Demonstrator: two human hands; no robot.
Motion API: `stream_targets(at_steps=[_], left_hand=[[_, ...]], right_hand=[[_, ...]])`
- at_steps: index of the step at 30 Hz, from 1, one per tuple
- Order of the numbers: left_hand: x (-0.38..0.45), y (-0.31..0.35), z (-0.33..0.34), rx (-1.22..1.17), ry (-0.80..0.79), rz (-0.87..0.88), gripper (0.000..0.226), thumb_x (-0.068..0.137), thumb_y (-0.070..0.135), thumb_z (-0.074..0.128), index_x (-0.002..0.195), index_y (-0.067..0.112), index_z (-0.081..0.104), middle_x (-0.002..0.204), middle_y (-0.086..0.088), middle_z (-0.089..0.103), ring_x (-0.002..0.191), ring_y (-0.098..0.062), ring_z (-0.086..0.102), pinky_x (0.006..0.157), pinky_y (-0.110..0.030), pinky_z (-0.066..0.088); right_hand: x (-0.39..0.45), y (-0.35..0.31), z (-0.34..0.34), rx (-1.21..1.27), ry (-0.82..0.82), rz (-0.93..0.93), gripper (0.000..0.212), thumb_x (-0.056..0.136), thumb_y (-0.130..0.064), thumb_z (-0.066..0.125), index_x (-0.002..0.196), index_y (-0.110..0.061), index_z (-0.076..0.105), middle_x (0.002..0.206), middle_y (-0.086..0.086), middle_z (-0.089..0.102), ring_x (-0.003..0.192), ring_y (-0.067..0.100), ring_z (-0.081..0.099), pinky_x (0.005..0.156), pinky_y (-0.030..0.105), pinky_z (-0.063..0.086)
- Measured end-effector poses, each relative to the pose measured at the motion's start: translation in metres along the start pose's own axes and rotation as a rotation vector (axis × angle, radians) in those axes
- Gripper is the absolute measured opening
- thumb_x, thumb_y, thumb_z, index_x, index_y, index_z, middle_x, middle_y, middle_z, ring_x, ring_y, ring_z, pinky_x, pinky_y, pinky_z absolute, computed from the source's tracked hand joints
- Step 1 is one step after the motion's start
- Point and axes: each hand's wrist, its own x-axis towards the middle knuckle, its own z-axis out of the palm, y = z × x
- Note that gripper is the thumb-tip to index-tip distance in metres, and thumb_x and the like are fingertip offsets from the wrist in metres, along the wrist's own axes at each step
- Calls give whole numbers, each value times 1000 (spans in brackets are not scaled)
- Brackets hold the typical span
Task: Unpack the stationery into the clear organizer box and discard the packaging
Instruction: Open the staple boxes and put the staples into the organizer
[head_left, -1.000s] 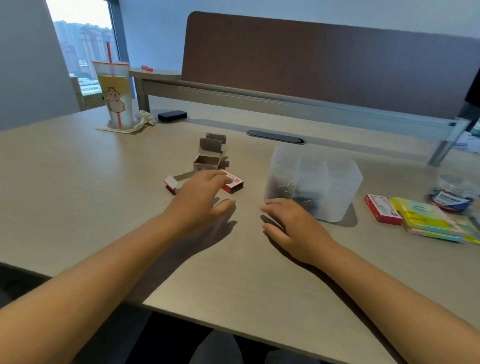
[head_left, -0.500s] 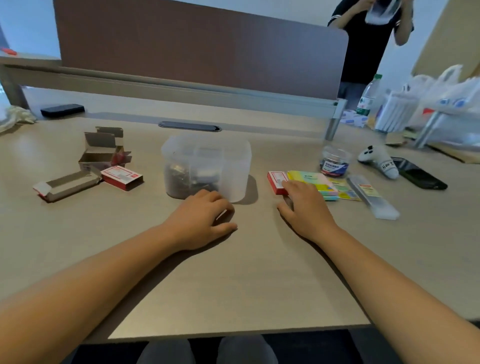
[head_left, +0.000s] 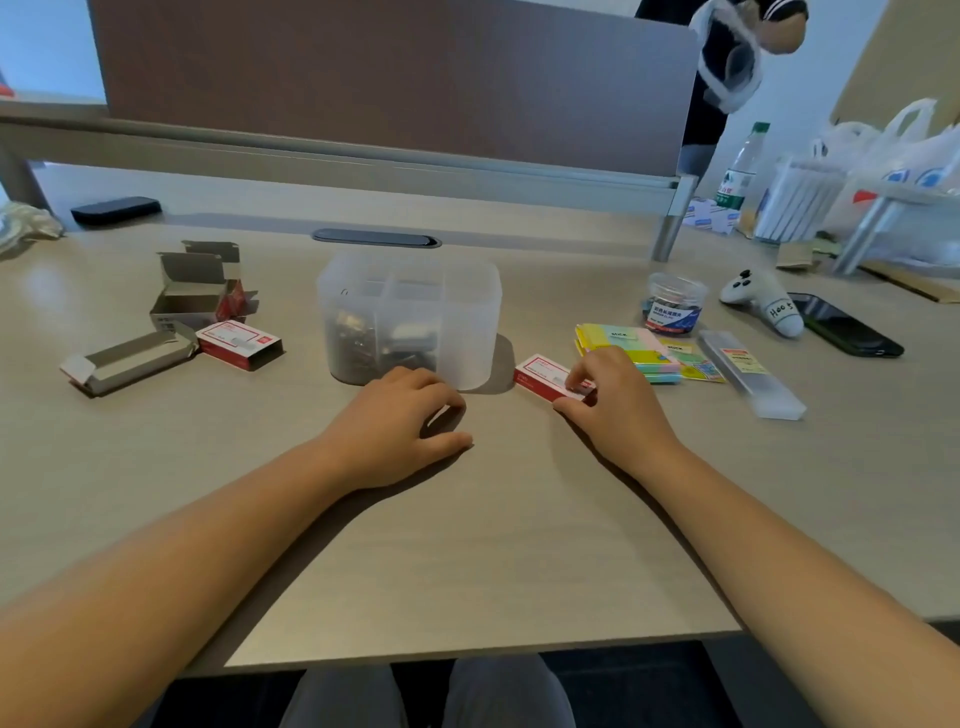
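Observation:
The clear organizer box (head_left: 467, 312) stands mid-table with dark clips and staples in its left compartments. My left hand (head_left: 400, 421) rests on the table just in front of it, fingers loosely curled, holding nothing. My right hand (head_left: 618, 400) pinches the right end of a red-and-white staple box (head_left: 540, 375) lying flat to the right of the organizer. Behind that lie sticky-note pads (head_left: 631, 347), a round tub of binder clips (head_left: 674, 304) and a long clear packet (head_left: 748, 371). Opened empty cartons (head_left: 192, 293) and a grey sleeve (head_left: 130, 358) lie at the left beside another red box (head_left: 239, 343).
A white game controller (head_left: 763, 299) and a black phone (head_left: 844, 325) lie at the right. A water bottle (head_left: 740, 166) and plastic bags sit at the far right. A dark case (head_left: 115, 210) lies at the back left. A person stands behind the brown divider (head_left: 395, 78).
My right hand has closed its fingers on the red staple box it was reaching over. The view has moved slightly closer; my left hand stays in front of the organizer.

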Motion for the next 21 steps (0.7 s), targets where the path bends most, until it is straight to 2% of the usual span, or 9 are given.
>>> stream_targets(at_steps=[2, 4, 8, 10, 12, 15, 18, 21], left_hand=[[0, -1, 0, -19, 10, -5, 47, 84, 47, 51, 124, 22, 50, 130, 1, 50, 121, -16, 39, 101, -29, 34], [0, -2, 1, -55, 23, -10, 49, 82, 46, 55, 123, 20, 49, 128, 0, 51, 119, -17, 41, 99, -29, 35], [-6, -3, -3, -172, 23, -31, 66, 76, 45, 62, 133, 20, 38, 137, 0, 44, 126, -15, 36, 102, -25, 31], [-10, -3, -7, -250, 15, -59, 72, 75, 42, 65, 136, 21, 34, 140, 1, 41, 128, -14, 36, 102, -24, 32], [-13, -4, -10, -334, 3, -75, 68, 75, 35, 66, 135, 21, 36, 138, 1, 45, 122, -12, 41, 94, -19, 37], [-16, -6, -14, -424, 11, -76, 52, 78, 28, 64, 126, 21, 46, 125, 2, 55, 102, -5, 44, 73, -5, 38], [-18, -13, -17, -486, 71, -105, 44, 77, 26, 65, 118, 18, 51, 119, 0, 58, 98, -5, 46, 71, -6, 39], [-22, -20, -22, -545, 133, -134, 41, 77, 23, 66, 115, 16, 52, 114, 2, 59, 98, -6, 48, 69, -8, 42]], right_hand=[[0, 0, -1, 72, -7, 26, 30, 81, -16, 63, 108, -9, 53, 119, 10, 52, 98, 14, 46, 76, 19, 32], [-3, -2, -3, 200, -31, 12, 37, 77, -10, 66, 112, -9, 52, 116, 9, 56, 94, 10, 46, 74, 18, 39], [-12, -14, -4, 442, -131, -95, 45, 72, -7, 71, 109, -19, 48, 100, -2, 55, 94, 9, 52, 73, 6, 46], [-17, -24, -2, 541, -168, -166, 46, 70, -6, 72, 100, -30, 46, 95, -10, 55, 94, 11, 55, 78, 13, 49], [-20, -34, 1, 597, -187, -218, 49, 70, -5, 72, 96, -37, 44, 95, -16, 54, 95, 11, 56, 79, 17, 51], [-21, -45, 5, 617, -138, -272, 45, 70, -5, 73, 97, -31, 47, 95, -18, 54, 93, 11, 57, 78, 17, 52], [-18, -53, 9, 570, -69, -276, 41, 71, -10, 72, 97, -26, 44, 93, -17, 51, 92, 13, 54, 79, 11, 47], [-12, -59, 13, 557, -54, -199, 37, 73, -20, 71, 84, -32, 37, 96, -9, 54, 93, 12, 52, 72, 4, 45]])
